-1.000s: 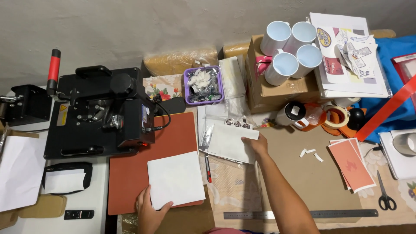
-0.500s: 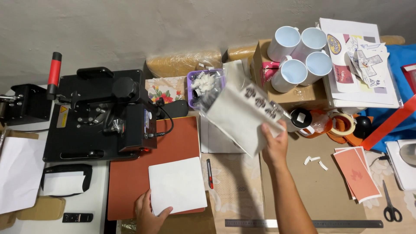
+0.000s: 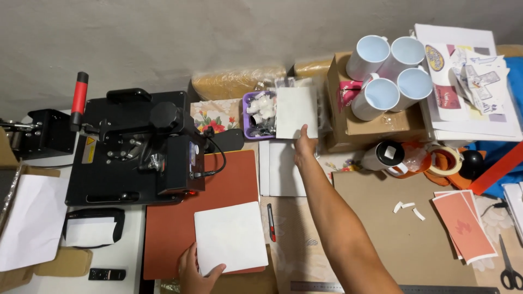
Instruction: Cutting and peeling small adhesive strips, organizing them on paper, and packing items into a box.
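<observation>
My left hand (image 3: 194, 272) rests at the near edge of a white square sheet (image 3: 230, 237), pinning it on the rust-red pad (image 3: 231, 177) of the black heat press (image 3: 133, 147). My right hand (image 3: 305, 146) reaches far forward and holds a white sheet (image 3: 295, 111) upright against the stack by the purple tray (image 3: 260, 115). Beneath that arm lie more white sheets (image 3: 282, 170) flat on the table. A red-handled craft knife (image 3: 271, 221) lies beside the pad.
Three white mugs (image 3: 388, 68) stand on a cardboard box (image 3: 370, 122) at the back right, with printed papers (image 3: 471, 81) beside them. Tape rolls (image 3: 444, 160), pink prints (image 3: 464, 224), scissors (image 3: 508, 269) and a steel ruler (image 3: 348, 287) lie on the brown board (image 3: 392, 234).
My right hand lifted the printed sheet off the table, turned it over and carried it back toward the purple tray. My left hand stayed on the white square.
</observation>
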